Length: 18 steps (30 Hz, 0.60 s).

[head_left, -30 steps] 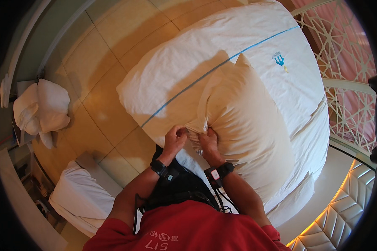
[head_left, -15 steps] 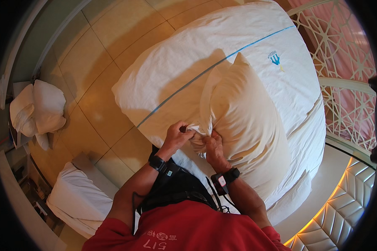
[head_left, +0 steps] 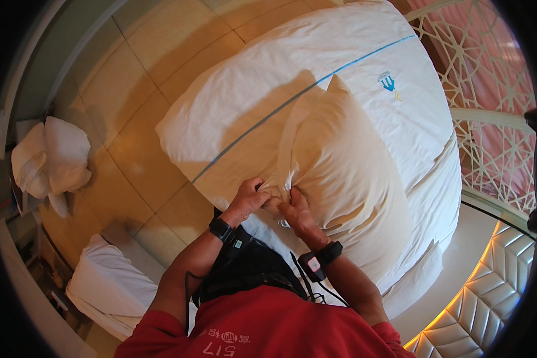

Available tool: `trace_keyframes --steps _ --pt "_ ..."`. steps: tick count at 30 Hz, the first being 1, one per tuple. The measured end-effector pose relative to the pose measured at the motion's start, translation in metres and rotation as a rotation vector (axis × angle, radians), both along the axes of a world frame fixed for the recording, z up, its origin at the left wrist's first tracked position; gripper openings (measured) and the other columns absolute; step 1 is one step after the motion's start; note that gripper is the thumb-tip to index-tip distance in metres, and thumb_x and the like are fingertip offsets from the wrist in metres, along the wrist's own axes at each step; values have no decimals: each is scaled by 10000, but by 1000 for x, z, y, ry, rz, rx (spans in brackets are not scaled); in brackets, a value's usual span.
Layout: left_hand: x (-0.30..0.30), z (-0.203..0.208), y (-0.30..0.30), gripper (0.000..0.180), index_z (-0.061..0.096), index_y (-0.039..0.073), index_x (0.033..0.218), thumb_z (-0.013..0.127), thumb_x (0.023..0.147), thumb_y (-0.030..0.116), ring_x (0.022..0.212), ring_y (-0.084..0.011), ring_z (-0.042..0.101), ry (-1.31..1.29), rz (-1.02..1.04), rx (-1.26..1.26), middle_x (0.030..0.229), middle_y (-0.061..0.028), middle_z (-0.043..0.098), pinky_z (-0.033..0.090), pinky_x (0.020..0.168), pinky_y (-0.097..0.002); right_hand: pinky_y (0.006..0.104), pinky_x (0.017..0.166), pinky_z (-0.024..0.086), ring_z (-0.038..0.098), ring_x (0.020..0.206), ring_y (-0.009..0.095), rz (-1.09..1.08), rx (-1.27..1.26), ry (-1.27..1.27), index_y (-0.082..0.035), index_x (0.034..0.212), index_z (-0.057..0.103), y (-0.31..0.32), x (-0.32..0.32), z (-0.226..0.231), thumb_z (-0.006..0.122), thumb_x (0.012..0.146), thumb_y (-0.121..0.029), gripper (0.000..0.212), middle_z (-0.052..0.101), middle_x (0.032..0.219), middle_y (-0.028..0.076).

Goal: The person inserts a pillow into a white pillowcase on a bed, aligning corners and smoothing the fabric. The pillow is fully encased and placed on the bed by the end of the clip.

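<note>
Two hands at frame centre — left hand (head_left: 249, 200) and right hand (head_left: 298, 213) — both pinching the near corner of a cream pillow (head_left: 340, 173) on a white bed (head_left: 268, 95).

Red shirt (head_left: 268, 328); black wrist devices (head_left: 221, 228)

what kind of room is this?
Likely a hotel bedroom: a made bed with white duvet, a pillow gripped by both hands, a padded headboard, and bundled white linen nearby.

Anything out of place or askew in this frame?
Somewhat. The pillow lies slanted across the bed's white duvet, bunched at the corner gripped by the left hand and right hand. A crumpled white linen heap sits at the far left.
</note>
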<state>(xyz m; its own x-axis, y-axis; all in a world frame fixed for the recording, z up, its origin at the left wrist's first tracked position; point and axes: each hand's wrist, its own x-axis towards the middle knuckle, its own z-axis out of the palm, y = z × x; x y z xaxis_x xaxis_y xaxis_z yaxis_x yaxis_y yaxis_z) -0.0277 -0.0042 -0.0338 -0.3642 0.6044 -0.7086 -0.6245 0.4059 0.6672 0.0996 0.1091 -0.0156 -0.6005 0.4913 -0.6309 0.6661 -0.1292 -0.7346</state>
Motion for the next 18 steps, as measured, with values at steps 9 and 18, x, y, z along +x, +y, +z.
trace_keyframes --steps 9,18 --pt "14 -58 -32 271 633 5 935 639 672 69 741 -292 633 450 60 -265 821 -174 660 494 661 -369 337 653 490 606 718 229 342 516 167 -24 923 585 23 -36 37 614 821 -33 106 610 806 142" --pt "34 -73 -13 350 594 39 1059 664 728 128 882 -402 591 816 -89 -427 940 -185 612 486 758 -443 423 939 443 562 1067 372 312 1111 -154 -28 1242 517 233 -98 37 738 746 -277 598 619 1123 195"
